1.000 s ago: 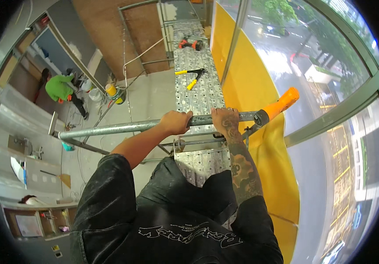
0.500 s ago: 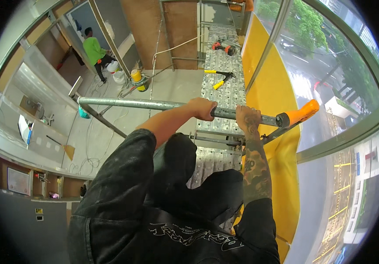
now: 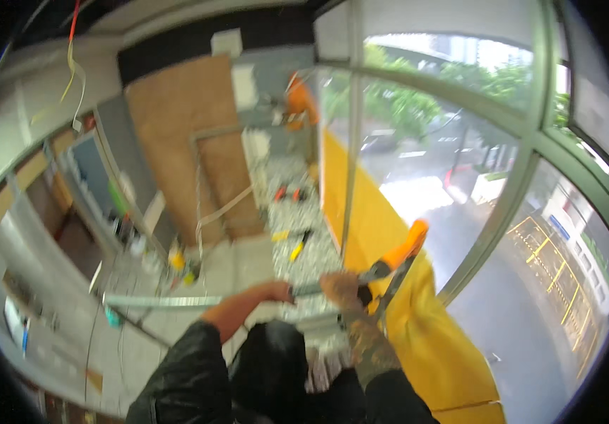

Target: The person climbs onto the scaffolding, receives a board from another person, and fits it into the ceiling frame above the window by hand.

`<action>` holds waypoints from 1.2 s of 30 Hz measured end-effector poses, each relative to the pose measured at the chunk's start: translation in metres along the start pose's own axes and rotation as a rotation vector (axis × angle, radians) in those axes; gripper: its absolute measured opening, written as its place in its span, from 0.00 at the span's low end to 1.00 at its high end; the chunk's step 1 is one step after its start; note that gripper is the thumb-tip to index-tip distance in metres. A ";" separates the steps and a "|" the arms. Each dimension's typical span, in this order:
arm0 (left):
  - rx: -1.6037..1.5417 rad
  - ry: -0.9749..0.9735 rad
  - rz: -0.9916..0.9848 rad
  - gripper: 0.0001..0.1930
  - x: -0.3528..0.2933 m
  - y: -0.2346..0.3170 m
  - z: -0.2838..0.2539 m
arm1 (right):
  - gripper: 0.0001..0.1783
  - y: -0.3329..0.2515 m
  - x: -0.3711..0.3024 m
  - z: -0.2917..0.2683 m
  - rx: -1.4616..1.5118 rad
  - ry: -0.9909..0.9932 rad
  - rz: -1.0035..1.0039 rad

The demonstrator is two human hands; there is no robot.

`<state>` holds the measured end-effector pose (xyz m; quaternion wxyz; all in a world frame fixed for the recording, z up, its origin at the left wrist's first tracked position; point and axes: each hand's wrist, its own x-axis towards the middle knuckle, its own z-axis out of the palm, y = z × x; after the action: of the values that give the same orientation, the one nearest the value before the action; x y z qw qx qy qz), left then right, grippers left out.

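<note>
Both my hands are wrapped around a grey metal scaffold rail (image 3: 159, 302) that runs across in front of my knees. My left hand (image 3: 274, 290) grips it near the middle, knuckles upward. A short way to the right, my tattooed right hand (image 3: 340, 288) is closed on the same rail, close to its right end. An orange cover (image 3: 405, 249) sleeves that end, beside the yellow sheet. The picture is smeared by motion, so single fingers are hard to make out.
Beyond the rail, yellow-handled pliers (image 3: 298, 250) and a red-and-black power tool (image 3: 280, 193) lie on the perforated metal platform (image 3: 304, 169). A yellow sheet (image 3: 368, 212) lines the tall windows (image 3: 431, 162) at right. A blurred person in green (image 3: 116, 198) is far left.
My view has tilted up, showing more wall and window, so the rail and hands sit lower in the picture. Both hands keep their hold on the rail.
</note>
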<state>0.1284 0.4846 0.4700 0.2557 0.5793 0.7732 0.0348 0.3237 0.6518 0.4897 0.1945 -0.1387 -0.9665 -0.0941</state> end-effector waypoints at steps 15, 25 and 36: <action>-0.514 -0.165 -0.222 0.24 -0.022 0.047 -0.036 | 0.24 -0.002 -0.005 0.009 0.359 0.187 0.276; -0.283 -0.035 -0.179 0.26 -0.026 0.058 -0.035 | 0.18 0.002 -0.009 0.003 0.341 0.268 0.222; 0.072 0.138 -0.222 0.37 -0.037 0.069 -0.032 | 0.19 -0.002 -0.009 0.000 0.408 0.354 0.239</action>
<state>0.1818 0.4813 0.5353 0.1832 0.4952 0.8490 0.0179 0.3313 0.6481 0.4863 0.3935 -0.1910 -0.8933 0.1032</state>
